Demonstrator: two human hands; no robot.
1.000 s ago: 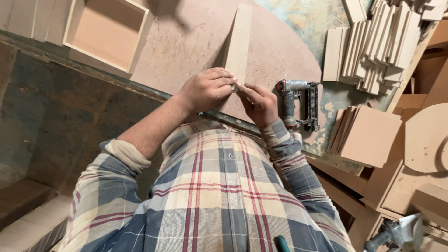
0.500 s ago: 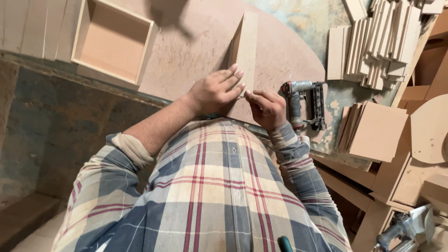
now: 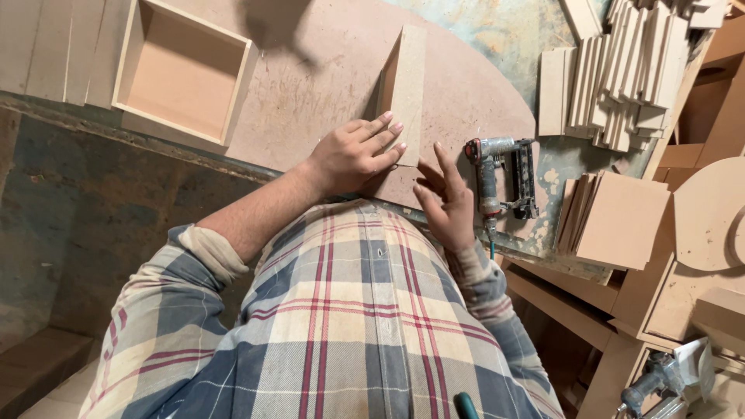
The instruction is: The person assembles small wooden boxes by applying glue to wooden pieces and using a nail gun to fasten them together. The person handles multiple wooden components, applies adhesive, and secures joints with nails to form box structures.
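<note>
1. My left hand (image 3: 353, 155) lies flat on the near end of a narrow board (image 3: 407, 89), fingers spread and pressing down on its face and left edge; it pins the board rather than wrapping around it.
2. My right hand (image 3: 446, 202) is open, fingers loosely splayed, with nothing in it. It sits just beside the board's near right corner; I cannot tell whether a fingertip actually touches the board.
3. The board stands out from my hands straight away from me, lying on a large rounded brown sheet (image 3: 326, 85) that covers the workbench. A second strip seems to stand on edge along its left side, forming an angle, though I cannot make out the joint.
4. Just right of my right hand a nail gun (image 3: 500, 174) lies on the bench, grey body pointing away from me, black magazine beside it, apart from both hands.
5. Further right, a stack of square panels (image 3: 613, 217) leans near the bench edge, and above it a heap of narrow strips (image 3: 621, 70) is piled up.
6. To the far left on the sheet sits an open shallow box (image 3: 182, 74), well apart from my hands.
7. My checked shirt (image 3: 349, 310) fills the lower view.
</note>
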